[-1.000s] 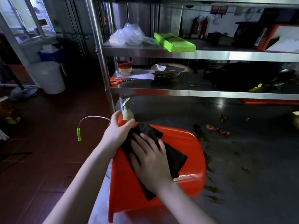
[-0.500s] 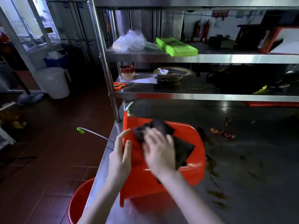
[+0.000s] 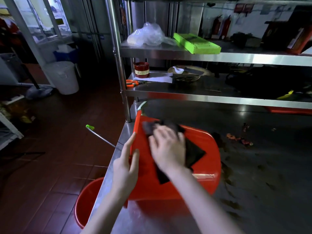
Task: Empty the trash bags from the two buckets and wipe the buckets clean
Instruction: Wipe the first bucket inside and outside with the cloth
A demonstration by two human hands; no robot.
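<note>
Flatly, right hand (image 3: 167,147) fingers press the black cloth (image 3: 194,152) onto the red bucket (image 3: 202,166), left hand (image 3: 125,164) fingers straight beside.

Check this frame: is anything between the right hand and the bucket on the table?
Yes, but only the black cloth: the right hand presses it against the red bucket lying on its side. The left hand touches the bucket's wall directly.

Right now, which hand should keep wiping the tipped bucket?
Right hand: it already presses the dark cloth on the red bucket. Left hand steadies its edge.
</note>
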